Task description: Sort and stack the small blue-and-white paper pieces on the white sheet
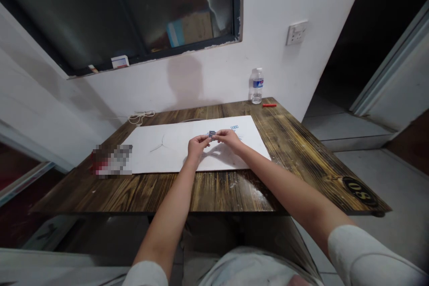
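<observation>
Above a white board on the table, my left hand and my right hand meet. Between their fingertips is a small blue-grey piece with pale markings, pinched from both sides; its exact kind is too small to make out. Just beyond my right hand lie small blue pieces, with thin dark lines or sticks close by, partly hidden by the hand. Farther left, thin dark branching lines show on the board; I cannot tell whether they are drawn or loose.
The brown wooden table stands against a white wall. Toward its back right are a water bottle and a red stick-like item. A coiled pale cord lies at the back left. A blurred-out item overlaps the board's left edge.
</observation>
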Demonstrator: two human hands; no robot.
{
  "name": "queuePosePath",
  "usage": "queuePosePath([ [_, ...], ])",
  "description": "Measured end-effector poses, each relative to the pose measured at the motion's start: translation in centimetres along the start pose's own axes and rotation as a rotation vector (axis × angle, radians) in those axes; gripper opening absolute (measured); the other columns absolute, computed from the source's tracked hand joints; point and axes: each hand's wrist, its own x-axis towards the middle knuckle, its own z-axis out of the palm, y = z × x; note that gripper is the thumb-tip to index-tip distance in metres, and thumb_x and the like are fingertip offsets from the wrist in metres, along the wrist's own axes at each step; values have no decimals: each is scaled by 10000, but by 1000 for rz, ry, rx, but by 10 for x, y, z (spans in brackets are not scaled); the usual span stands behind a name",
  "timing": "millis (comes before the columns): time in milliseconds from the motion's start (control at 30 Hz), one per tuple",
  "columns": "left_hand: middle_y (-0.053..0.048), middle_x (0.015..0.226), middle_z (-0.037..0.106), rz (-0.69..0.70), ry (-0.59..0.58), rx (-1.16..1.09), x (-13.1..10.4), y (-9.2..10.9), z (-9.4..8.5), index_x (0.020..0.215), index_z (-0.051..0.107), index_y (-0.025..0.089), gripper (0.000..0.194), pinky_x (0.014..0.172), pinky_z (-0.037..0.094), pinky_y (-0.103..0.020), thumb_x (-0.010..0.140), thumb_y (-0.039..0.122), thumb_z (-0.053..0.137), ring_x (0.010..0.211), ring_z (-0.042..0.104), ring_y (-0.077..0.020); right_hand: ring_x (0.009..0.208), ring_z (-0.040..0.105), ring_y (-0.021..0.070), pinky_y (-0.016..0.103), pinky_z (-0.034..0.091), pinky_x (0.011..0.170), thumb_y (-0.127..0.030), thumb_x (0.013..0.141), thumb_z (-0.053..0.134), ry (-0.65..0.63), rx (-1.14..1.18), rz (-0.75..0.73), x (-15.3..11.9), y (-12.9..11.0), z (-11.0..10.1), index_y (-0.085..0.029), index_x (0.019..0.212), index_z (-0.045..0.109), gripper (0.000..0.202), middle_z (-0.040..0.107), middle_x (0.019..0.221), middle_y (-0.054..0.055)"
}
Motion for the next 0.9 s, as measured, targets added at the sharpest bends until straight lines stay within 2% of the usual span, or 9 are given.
queuePosePath([
  [333,-41,650,686,-3,33,3,2,-1,-1,769,729,142,344,560,433,-256,531,375,816,532,555,-113,631,549,129,274,430,626,-488,575,772,21,-18,2,2,-4,-12,-153,739,707,379,688,715,45],
  [500,-34,638,681,-4,52,-3,2,0,0,766,723,141,347,550,421,-250,520,367,817,523,547,-108,668,588,145,271,453,639,-407,641,738,125,-95,-20,10,1,-28,-153,758,716,281,703,730,52],
  [600,-31,630,676,-11,60,10,1,1,0,763,721,145,350,541,417,-248,517,376,815,529,545,-112,657,603,156,269,445,620,-322,699,692,234,-298,24,15,5,-43,-153,753,726,181,706,709,51],
  [700,-27,624,670,-16,64,19,1,1,0,759,722,149,349,537,413,-247,514,380,812,534,542,-114,719,638,180,270,440,638,-293,720,689,288,-595,74,16,5,-59,-169,782,744,150,727,780,62],
  [767,-24,619,665,-17,58,15,1,1,0,757,722,151,341,537,410,-246,515,375,809,533,539,-112,789,653,195,266,435,654,-315,734,695,281,-788,124,15,0,-68,-184,804,754,159,736,838,72],
  [900,-26,620,664,-22,61,15,2,0,0,755,720,155,354,528,406,-246,505,386,816,533,538,-115,833,666,228,280,439,667,-432,722,724,152,-1086,300,11,-13,-79,-180,823,764,274,734,870,116],
])
